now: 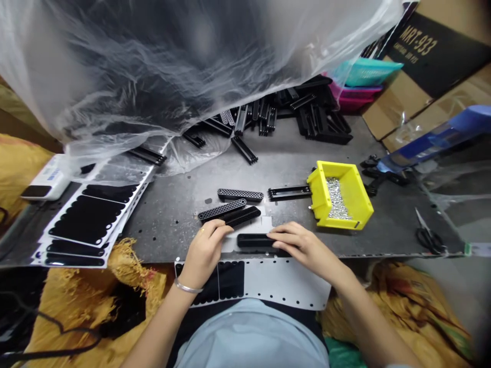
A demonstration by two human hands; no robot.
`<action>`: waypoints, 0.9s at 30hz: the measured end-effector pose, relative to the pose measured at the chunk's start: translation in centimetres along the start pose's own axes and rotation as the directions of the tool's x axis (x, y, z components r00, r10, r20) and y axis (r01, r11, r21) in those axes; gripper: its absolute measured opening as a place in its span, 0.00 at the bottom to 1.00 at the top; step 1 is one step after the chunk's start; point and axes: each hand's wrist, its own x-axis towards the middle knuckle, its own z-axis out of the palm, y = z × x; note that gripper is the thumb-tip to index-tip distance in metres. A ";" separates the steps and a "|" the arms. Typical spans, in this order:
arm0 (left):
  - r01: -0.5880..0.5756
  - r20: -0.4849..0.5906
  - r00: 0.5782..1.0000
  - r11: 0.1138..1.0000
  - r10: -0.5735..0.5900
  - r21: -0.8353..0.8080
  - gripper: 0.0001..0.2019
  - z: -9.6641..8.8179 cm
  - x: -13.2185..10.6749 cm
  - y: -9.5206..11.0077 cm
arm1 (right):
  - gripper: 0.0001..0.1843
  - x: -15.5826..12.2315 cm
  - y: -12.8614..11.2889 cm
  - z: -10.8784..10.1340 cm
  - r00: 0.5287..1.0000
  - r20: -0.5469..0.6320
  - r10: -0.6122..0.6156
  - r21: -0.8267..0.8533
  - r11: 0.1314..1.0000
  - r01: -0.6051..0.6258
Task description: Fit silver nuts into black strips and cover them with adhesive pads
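Note:
My right hand [301,244] grips the right end of a smooth black plastic bar [253,240] lying near the table's front edge. My left hand [206,250] is left of that bar, its fingers drawn together; what they hold, if anything, is hidden. Just beyond its fingertips lies another black plastic bar [245,216]. A bar with a lattice face [222,209] rests beside that one, and a second lattice-faced bar [240,195] lies farther back. Across my lap is a white sheet [284,281] with black adhesive pieces at its left.
A yellow bin [341,223] of small metal parts stands right, with a slotted black bar [289,192] against it. Scissors [429,237] lie at the right edge. Sticker sheets [92,214] lie left. Clear plastic [192,61] hangs over piled black parts [318,112].

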 end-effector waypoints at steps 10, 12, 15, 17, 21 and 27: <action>0.242 0.091 0.968 0.968 -0.235 -0.073 0.53 0.0 1.5 -1.2 | 0.13 5.4 -1.2 2.1 0.948 -0.295 0.118 -0.011 0.992 -0.127; 0.219 0.115 0.971 0.973 -0.210 -0.071 0.52 0.5 1.7 -1.5 | 0.12 6.0 -1.2 1.3 0.942 -0.313 0.120 -0.011 0.991 -0.130; 0.159 0.117 0.982 0.982 -0.147 -0.099 0.39 0.8 2.2 -1.6 | 0.12 7.2 -0.8 0.0 0.933 -0.336 0.128 -0.003 0.991 -0.137; 0.118 0.141 0.985 0.984 -0.098 -0.136 0.34 0.9 2.4 -1.4 | 0.13 8.4 -0.4 -0.5 0.938 -0.326 0.117 -0.009 0.992 -0.127; 0.125 0.147 0.984 0.983 -0.104 -0.135 0.33 1.0 2.4 -0.6 | 0.17 11.1 0.3 -0.4 0.987 -0.152 0.051 -0.076 0.995 -0.063; 0.161 0.063 0.986 0.982 -0.156 -0.093 0.58 1.0 2.3 -0.4 | 0.20 11.8 -0.4 0.3 0.995 0.097 -0.026 -0.032 0.999 0.029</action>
